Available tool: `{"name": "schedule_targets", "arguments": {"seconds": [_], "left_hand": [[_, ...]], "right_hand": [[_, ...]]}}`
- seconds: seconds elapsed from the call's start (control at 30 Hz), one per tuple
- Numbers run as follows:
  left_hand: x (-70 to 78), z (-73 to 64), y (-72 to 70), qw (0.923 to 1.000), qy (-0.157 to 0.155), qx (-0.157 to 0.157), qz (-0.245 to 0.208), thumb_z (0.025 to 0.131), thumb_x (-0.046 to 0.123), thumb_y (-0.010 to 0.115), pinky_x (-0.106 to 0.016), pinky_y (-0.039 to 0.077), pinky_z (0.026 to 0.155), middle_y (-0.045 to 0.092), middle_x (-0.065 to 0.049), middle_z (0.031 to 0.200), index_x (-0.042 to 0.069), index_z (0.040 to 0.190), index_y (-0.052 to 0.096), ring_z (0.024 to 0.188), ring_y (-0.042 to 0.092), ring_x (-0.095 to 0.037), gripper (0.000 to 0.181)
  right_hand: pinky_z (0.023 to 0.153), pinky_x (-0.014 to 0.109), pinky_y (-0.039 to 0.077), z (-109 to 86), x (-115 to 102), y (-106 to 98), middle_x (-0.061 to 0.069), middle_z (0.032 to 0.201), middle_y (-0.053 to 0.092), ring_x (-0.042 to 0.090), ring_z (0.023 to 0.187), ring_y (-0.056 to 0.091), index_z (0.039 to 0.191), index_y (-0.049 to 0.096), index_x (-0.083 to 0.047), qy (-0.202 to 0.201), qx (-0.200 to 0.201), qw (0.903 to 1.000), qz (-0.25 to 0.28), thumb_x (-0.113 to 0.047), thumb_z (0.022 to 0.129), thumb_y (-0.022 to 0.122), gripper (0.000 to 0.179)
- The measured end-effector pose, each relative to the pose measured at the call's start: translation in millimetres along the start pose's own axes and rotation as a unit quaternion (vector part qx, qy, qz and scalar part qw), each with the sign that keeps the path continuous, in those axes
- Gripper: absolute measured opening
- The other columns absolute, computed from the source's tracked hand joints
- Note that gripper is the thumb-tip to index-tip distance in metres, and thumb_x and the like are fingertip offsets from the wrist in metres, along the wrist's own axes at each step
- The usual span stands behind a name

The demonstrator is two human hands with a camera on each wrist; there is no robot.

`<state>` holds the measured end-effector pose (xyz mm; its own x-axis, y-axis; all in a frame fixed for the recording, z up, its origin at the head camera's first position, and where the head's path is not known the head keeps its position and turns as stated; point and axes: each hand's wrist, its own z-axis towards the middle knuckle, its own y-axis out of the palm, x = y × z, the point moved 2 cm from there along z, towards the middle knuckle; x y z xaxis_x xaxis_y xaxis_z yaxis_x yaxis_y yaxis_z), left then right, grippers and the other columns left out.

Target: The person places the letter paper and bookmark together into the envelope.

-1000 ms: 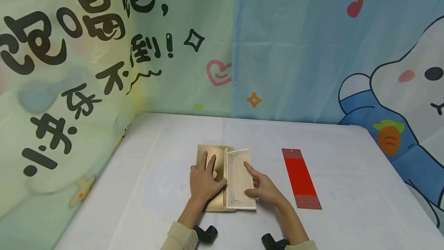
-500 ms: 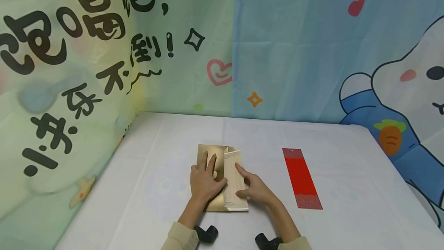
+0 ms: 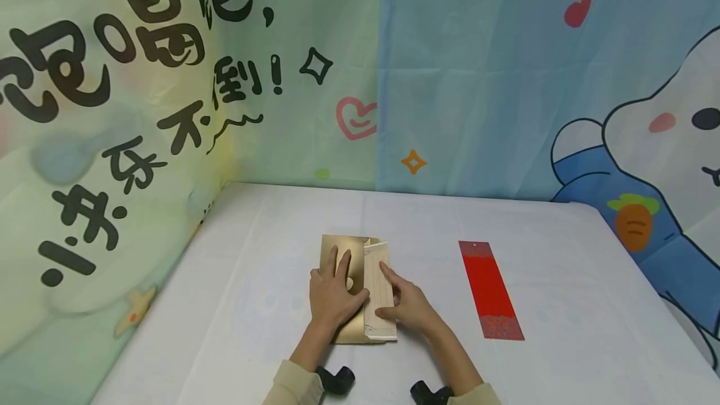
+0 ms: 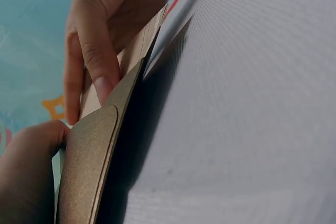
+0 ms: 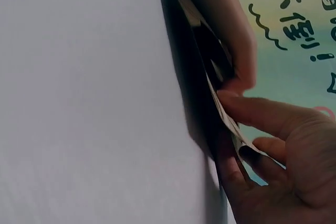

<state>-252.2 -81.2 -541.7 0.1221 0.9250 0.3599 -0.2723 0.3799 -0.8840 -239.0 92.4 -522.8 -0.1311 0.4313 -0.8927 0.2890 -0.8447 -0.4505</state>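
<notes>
A gold envelope (image 3: 353, 331) lies upright on the table, and my left hand (image 3: 335, 299) presses on it with fingers spread. Cream lined letter paper (image 3: 378, 286) with ornamented corners sticks out of the envelope's right side. My right hand (image 3: 413, 308) pinches the paper's outer edge, thumb and index finger on its face. The left wrist view shows the paper (image 4: 92, 98) behind the gold envelope's flap (image 4: 89, 156), near my left thumb (image 4: 31, 145). In the right wrist view, the paper (image 5: 224, 116) runs between my right thumb and fingers (image 5: 257, 116).
A red strip with patterned ends (image 3: 491, 289) lies right of the hands. Black wrist devices (image 3: 337, 381) show at both cuffs. The white-covered table (image 3: 270, 217) meets printed curtains (image 3: 467, 80) at the back and left.
My right hand has moved left with the letter paper, so a narrower part of it shows outside the envelope. My left hand has stayed in place.
</notes>
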Motion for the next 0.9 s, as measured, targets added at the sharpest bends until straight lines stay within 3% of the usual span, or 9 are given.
{"name": "schedule_targets", "arguments": {"seconds": [0.17, 0.67, 0.9], "left_hand": [[0.2, -0.6, 0.0, 1.0000, 0.003, 0.001, 0.001, 0.067, 0.055, 0.056, -0.037, 0.039, 0.068, 0.025, -0.004, 0.150, 0.023, 0.142, 0.038, 0.085, 0.044, -0.035, 0.084], [-0.7, 0.6, 0.3, 0.9999, 0.005, -0.001, 0.009, 0.066, 0.056, 0.057, -0.037, 0.038, 0.070, 0.025, -0.005, 0.150, 0.023, 0.143, 0.036, 0.085, 0.044, -0.035, 0.086], [-1.1, 0.8, 0.3, 1.0000, 0.005, 0.002, 0.003, 0.066, 0.056, 0.057, -0.037, 0.040, 0.068, 0.024, -0.004, 0.150, 0.023, 0.143, 0.037, 0.087, 0.044, -0.036, 0.086]], "right_hand": [[0.075, 0.027, 0.050, -2.4, -0.6, -6.2, 0.024, 0.148, 0.017, 0.029, 0.099, 0.059, 0.144, 0.028, -0.001, -0.012, -0.023, 0.9991, 0.033, 0.008, 0.068, 0.074, 0.089], [0.069, 0.026, 0.051, 1.7, 4.4, -3.0, 0.025, 0.149, 0.012, 0.026, 0.088, 0.062, 0.144, 0.025, 0.002, -0.029, -0.067, 0.9946, 0.074, 0.010, 0.069, 0.072, 0.088], [0.066, 0.023, 0.050, 1.9, 2.4, -4.3, 0.023, 0.148, 0.019, 0.020, 0.083, 0.060, 0.143, 0.029, 0.000, -0.025, -0.042, 0.9980, 0.039, 0.009, 0.067, 0.074, 0.088]]}}
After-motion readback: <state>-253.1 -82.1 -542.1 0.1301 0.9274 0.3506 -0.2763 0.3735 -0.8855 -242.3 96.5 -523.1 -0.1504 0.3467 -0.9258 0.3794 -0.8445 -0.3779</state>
